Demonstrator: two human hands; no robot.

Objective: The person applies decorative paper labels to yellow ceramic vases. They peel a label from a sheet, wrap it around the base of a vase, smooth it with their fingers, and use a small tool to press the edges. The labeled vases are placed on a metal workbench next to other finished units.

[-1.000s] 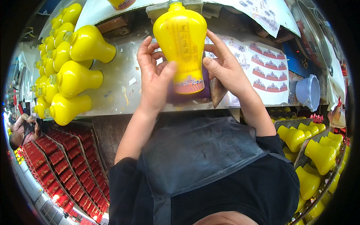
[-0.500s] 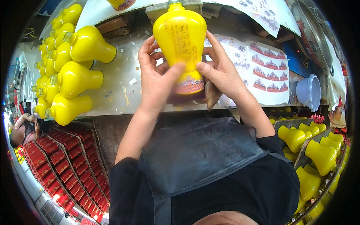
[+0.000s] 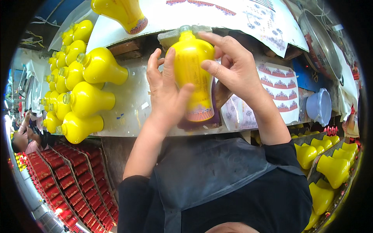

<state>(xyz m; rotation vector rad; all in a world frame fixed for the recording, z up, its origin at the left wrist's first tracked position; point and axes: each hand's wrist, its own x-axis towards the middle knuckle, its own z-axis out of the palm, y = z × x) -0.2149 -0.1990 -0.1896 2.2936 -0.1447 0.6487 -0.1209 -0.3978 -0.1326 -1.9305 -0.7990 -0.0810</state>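
Note:
A glossy yellow bottle (image 3: 196, 77) with a clear neck lies in front of me, neck pointing away, printed lettering along its body and a red-and-purple patterned band round its base. My left hand (image 3: 165, 91) is against its left side, index finger and blurred thumb on the front. On the other side, my right hand (image 3: 235, 62) has its thumb on the shoulder and its index finger by the neck. A folded grey cloth (image 3: 169, 40) lies behind the neck. The base is over a dark purple patch (image 3: 189, 125) on the bench.
Several yellow bottles (image 3: 93, 103) lie stacked at left. Patterned decal sheets (image 3: 279, 87) and a pale bucket (image 3: 318, 106) are at right. Another banded bottle (image 3: 123, 13) lies on the far white surface. Racks of red pieces (image 3: 72, 178) and yellow bottles (image 3: 334, 167) flank me. A person (image 3: 27, 136) is far left.
My right hand has moved from the bottle's lower part up to its shoulder and neck. The left thumb has slid lower on the front. The view has shifted, showing more of the far surface.

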